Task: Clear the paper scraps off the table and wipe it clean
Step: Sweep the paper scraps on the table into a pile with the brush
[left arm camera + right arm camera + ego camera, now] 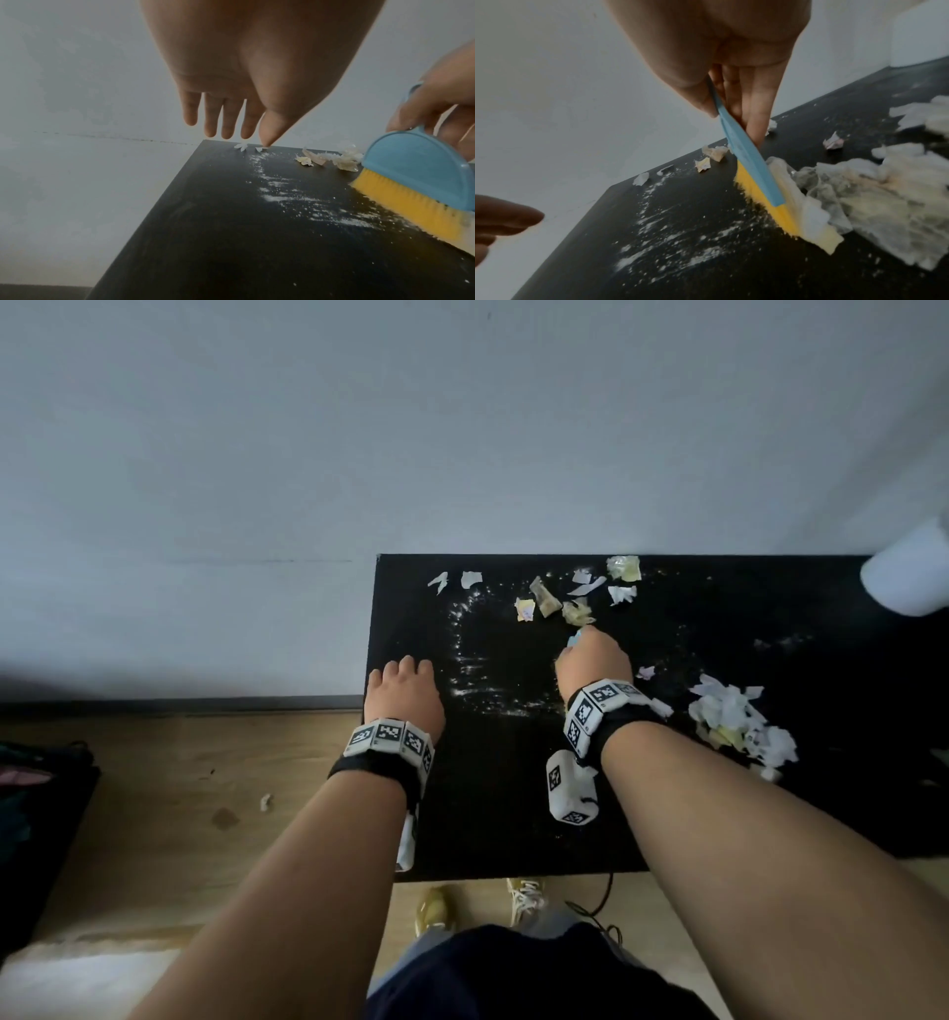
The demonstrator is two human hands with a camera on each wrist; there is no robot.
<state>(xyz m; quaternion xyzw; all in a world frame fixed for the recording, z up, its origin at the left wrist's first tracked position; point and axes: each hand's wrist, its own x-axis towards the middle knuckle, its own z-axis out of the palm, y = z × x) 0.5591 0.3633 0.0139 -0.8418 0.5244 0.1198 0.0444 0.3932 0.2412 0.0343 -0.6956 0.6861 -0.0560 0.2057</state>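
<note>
A black table carries white and yellowish paper scraps along its far edge and a bigger heap of scraps at the right. White powder streaks the middle. My right hand grips a small blue brush with yellow bristles, bristles down on the table beside the heap. The brush is pinched between thumb and fingers. My left hand hovers over the table's left edge, its fingers straight and holding nothing.
A white roll stands at the table's far right. The table backs onto a pale wall. Wood floor lies to the left with one small scrap on it. Dark things sit at the far left.
</note>
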